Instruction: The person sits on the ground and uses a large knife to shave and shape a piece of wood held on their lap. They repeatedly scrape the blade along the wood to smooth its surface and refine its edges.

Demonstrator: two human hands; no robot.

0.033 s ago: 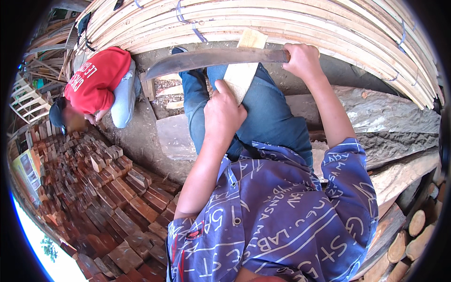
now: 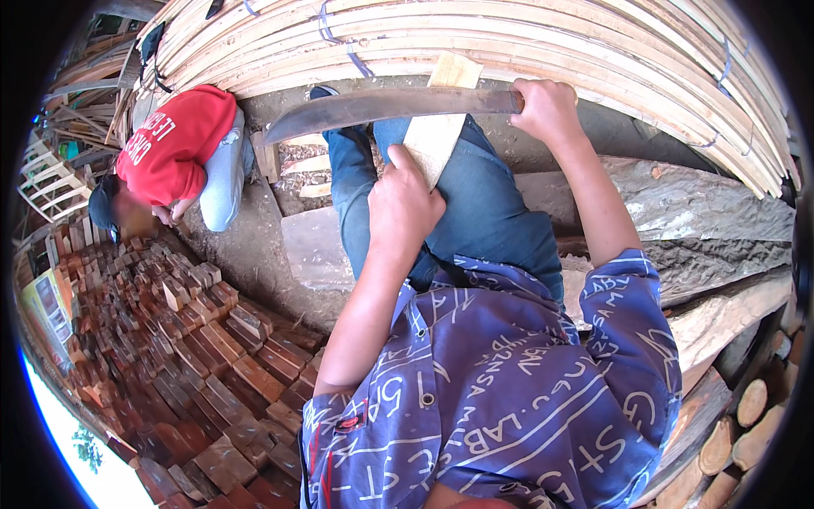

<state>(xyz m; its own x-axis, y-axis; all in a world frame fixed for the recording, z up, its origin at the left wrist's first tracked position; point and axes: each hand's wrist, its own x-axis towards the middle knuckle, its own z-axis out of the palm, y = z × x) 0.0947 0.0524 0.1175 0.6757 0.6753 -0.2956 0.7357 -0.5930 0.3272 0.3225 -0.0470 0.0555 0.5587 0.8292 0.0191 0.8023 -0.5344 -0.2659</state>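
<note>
- At nine o'clock in our view lie rows of small reddish wood blocks [image 2: 212, 373], stacked on the ground well apart from our work.
- At ten o'clock a co-worker in a red top [image 2: 174, 140] crouches by those blocks; their hands are near the face and we cannot tell what they hold.
- Just left of centre, our left hand [image 2: 403, 208] is clamped on the lower end of a pale wood slat [image 2: 441, 127], thumb up along its face. The slat stands nearly upright over our jeans-clad knees, its top reaching towards twelve o'clock.
- Above it, a long dark curved blade [image 2: 381, 109] runs roughly level, tip pointing to ten o'clock, crossing the slat near its upper end.
- At one o'clock our right hand [image 2: 547, 110] is closed tight round the blade's handle.
- Behind, from eleven to two o'clock, arches a bundle of pale bent strips [image 2: 526, 42]; at three o'clock lies a rough log [image 2: 704, 212].
- To do this well, we judge that our left fingers should stay low on the slat, clear of the edge, with the slat braced firmly against the knee.
- We would cut along the grain, away from the body, with short, controlled strokes.
</note>
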